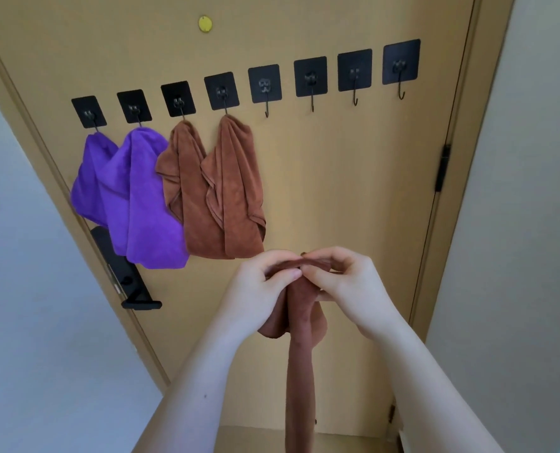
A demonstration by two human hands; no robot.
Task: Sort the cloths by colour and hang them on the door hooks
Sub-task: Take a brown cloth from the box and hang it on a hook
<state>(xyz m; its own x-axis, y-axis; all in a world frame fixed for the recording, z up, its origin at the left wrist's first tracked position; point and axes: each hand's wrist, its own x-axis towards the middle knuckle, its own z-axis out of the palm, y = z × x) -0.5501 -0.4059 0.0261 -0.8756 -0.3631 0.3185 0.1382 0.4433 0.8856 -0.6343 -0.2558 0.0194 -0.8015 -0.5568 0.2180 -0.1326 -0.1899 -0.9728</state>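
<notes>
Closest to me, the left hand (262,284) and right hand (348,286) meet in front of the person's chest, knuckles almost touching. Each pinches the bunched top edge of the held cloth (299,310) between thumb and curled fingers. That brown cloth hangs from the pinch with its long axis straight up and down. The gathered top points up at the door (353,191) and the tail falls between the forearms and out of sight below. Whether the top has a loop, I cannot tell. The grip takes only a thin fold, so I'd guess the weight below could drag it free as the hands rise. A small bite of fabric might also slide off a short, thin hook. Just beyond and to the left hang two brown cloths (226,191), their hems close above the hands. A lift that brushes them could tug one loose. Left of those, two purple cloths (134,197) overlap. Above, the fifth hook (266,110) is the first bare one in the row of hooks (355,99), right beside the brown pair. Going further right would leave a gap in the colour run.
</notes>
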